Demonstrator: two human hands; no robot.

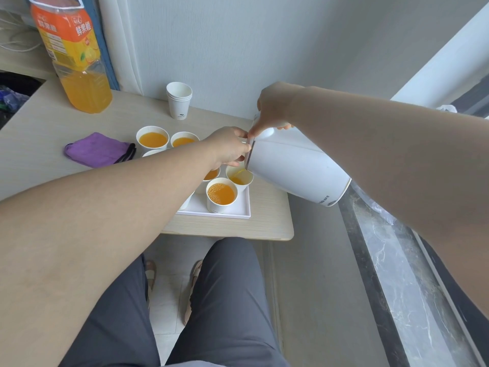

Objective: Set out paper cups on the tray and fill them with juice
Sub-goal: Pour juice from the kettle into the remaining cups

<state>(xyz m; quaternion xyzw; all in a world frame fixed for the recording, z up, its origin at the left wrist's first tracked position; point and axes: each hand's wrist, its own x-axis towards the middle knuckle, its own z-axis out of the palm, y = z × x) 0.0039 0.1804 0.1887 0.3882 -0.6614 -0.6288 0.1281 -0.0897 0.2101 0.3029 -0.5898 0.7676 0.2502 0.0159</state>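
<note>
1. Pale wood tabletop (39, 133) stands against a light wall, with a dark marble sill along the right and the person's grey trousers (227, 300) below.
2. A white tray (214, 215) lies near the tabletop's front right corner and carries the paper cups.
3. Two filled cups (153, 139) stand at the far side. A foamy full cup (221, 194) stands at the near right, and another cup is partly hidden behind the left hand.
4. The right hand (275, 107) grips the handle of a white jug (299, 168), its fingers wrapped round it. The jug is tipped far over to the left.
5. A thin stream of juice runs from the jug's mouth into the far right cup (239, 177), which is part full.
6. The left hand (229, 148) is at the jug's mouth, thumb above and fingers (234, 163) curled below, touching its rim just above the cups.
7. A stack of empty cups (179, 100) stands by the wall.
8. A large juice bottle (71, 54) stands at far left, with a folded purple cloth (99, 149) left of the tray.
</note>
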